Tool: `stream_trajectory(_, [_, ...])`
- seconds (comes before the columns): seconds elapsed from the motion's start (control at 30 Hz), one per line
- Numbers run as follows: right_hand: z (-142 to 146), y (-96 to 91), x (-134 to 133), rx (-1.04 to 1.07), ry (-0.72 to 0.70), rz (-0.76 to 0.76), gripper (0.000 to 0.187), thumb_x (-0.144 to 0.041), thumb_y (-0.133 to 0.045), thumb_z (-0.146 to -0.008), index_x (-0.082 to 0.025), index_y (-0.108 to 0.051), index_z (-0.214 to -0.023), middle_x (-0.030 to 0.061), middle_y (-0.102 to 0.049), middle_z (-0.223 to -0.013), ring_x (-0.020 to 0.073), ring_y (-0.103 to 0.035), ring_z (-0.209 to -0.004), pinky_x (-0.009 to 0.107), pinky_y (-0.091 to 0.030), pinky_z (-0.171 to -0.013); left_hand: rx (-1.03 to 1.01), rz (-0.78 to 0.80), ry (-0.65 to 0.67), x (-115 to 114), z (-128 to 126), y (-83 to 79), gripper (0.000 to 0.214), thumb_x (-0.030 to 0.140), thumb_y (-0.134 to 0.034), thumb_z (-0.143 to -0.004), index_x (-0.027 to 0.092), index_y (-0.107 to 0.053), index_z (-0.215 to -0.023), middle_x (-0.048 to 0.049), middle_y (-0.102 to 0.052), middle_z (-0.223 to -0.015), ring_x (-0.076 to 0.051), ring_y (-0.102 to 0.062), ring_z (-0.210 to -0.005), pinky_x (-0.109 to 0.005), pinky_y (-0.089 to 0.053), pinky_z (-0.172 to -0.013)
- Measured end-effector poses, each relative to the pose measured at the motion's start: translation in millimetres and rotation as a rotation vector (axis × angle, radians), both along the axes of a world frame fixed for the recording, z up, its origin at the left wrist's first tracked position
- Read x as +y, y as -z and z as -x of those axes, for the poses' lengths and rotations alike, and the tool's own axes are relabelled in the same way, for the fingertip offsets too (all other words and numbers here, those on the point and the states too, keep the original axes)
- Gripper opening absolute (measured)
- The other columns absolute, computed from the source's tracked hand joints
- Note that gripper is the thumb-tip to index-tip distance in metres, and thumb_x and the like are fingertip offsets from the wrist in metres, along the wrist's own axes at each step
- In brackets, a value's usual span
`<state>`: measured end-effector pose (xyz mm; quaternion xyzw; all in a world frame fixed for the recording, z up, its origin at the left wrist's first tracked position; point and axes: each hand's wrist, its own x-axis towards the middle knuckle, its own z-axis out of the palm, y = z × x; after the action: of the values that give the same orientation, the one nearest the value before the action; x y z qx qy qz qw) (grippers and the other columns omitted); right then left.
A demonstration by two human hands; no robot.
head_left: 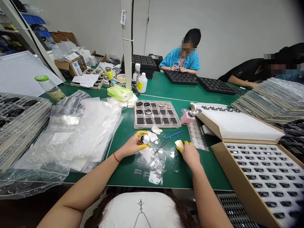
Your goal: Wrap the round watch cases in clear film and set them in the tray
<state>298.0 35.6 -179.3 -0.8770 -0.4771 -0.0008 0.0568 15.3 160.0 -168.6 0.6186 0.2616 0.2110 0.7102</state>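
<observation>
My left hand (pixel 136 143), with yellow finger covers, grips a small round black-rimmed disc (pixel 145 139) with a shiny face between thumb and fingers. My right hand (pixel 188 152), also in yellow finger covers, pinches a folded white wipe (pixel 180 144) and is apart from the disc. Between them on the green table lie dark tweezers (pixel 164 143), a blue stick (pixel 174 134) and a crumpled white tissue (pixel 156 129). Clear plastic films (pixel 155 163) with round pieces lie below. Beyond my hands, a clear compartment tray (pixel 157 114) has several round pieces in its back compartments.
A pink pump bottle (pixel 187 118) stands right of the tray. An open carton (pixel 220 158) of foam-set parts fills the right side. Plastic bags (pixel 87 133) cover the left. Two people work across the table, near black trays (pixel 181 77) and a white post (pixel 127 47).
</observation>
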Motion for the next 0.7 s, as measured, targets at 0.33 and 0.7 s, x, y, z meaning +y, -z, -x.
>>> stream_trajectory(0.33, [73.5, -27.4, 9.7, 0.503, -0.333, -0.536, 0.024, -0.036, -0.044, -0.089, -0.021, -0.059, -0.101, 0.0085, -0.062, -0.094, 0.023, -0.058, -0.088, 0.035, -0.046, -0.076, 0.032, -0.072, -0.003, -6.3, -2.3, -3.3, 0.057, 0.032, -0.071, -0.073, 0.021, -0.042, -0.12, -0.0024, -0.064, -0.086, -0.017, -0.064, -0.08, -0.031, -0.049, -0.073])
stream_trajectory(0.7, [124.8, -22.6, 61.3, 0.253, -0.582, -0.445, 0.019, -0.022, -0.042, -0.088, -0.022, -0.06, -0.093, 0.0092, -0.06, -0.087, 0.0239, -0.053, -0.084, 0.033, -0.043, -0.07, 0.003, -0.19, -0.015, -6.8, -3.5, -3.0, 0.053, 0.03, -0.07, -0.073, 0.018, -0.046, -0.119, 0.0003, -0.059, -0.082, -0.011, -0.053, -0.066, -0.023, -0.044, -0.061])
